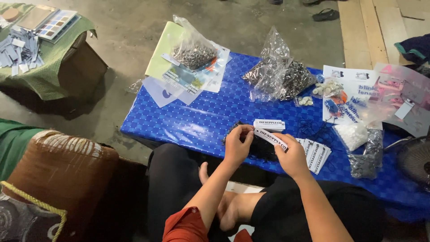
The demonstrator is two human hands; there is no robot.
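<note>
The person wears a red short sleeve, black trousers, and no shoes.

Fan seemingly cut off rightward

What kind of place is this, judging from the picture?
Probably an informal home workshop on the floor: a low table with a blue cover, clear bags of metal eyelets, and white paper tags handled by both hands.

The floor is grey and hard. A low desk has a shiny blue cover. A box sits under green cloth. Light wooden boards lie far back.
</note>
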